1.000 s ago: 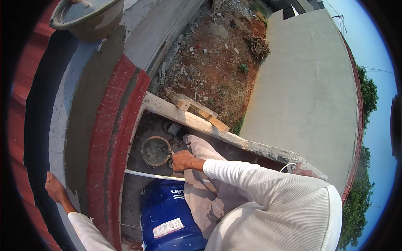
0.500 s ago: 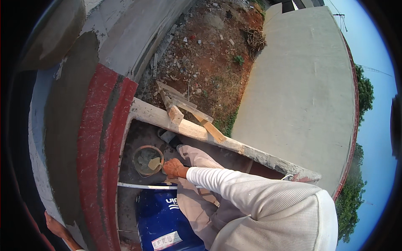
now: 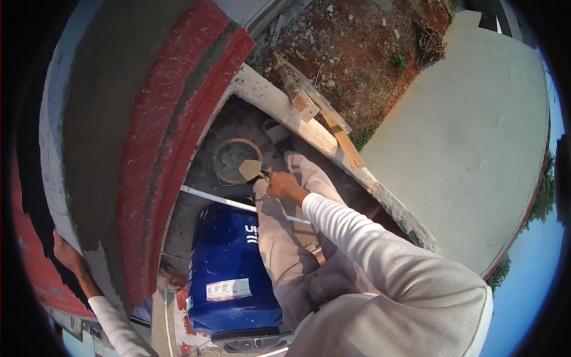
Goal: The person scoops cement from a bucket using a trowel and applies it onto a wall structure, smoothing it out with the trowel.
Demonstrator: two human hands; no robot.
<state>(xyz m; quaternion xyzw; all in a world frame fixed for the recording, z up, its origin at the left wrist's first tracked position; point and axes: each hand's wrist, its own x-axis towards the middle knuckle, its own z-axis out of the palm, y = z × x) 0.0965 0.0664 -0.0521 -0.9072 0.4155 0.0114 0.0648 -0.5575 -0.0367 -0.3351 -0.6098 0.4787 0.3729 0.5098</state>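
1. One trowel (image 3: 250, 170) has shifted: half a second ago its blade lay inside the rim of the bucket (image 3: 238, 140), over the mortar (image 3: 229, 159); now it overlaps the rim's lower right, so it seems raised from the mix. Whether it carries any, I cannot tell.
2. Right hand (image 3: 284, 185): fingers wrapped around the trowel's handle.
3. Left hand (image 3: 68, 253): at the pale wall edge (image 3: 53, 172); whether its fingers grip or merely rest, I cannot tell.
4. Edges: the bucket stands on the floor between the red band (image 3: 156, 119) and the low concrete wall (image 3: 270, 95). A white pipe (image 3: 217, 197) runs between bucket and blue drum (image 3: 229, 262).
5. Room: dark floor shows toward the red band; the trouser leg (image 3: 273, 232) makes the right hand's side look tighter.
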